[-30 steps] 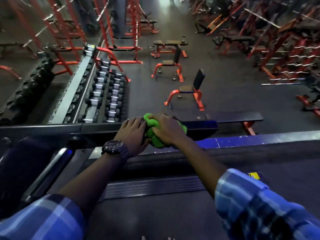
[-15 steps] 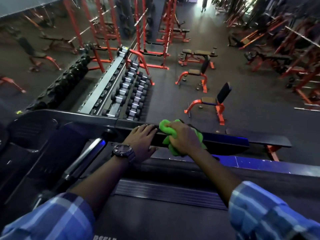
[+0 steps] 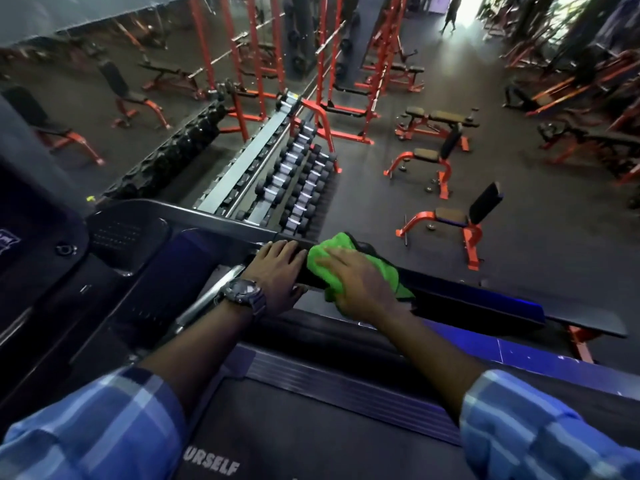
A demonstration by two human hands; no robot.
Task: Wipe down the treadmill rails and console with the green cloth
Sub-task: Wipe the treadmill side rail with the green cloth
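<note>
Dark rubber gym floor below, red steel racks, dumbbell rack. Black treadmill side rail runs rightward. Left hand lies flat on rail, fingers straight. Right hand presses bunched green microfibre cloth onto rail, fingers spread. Versus 0.5 s ago: view tilted up; hands' relative placement unchanged.
</note>
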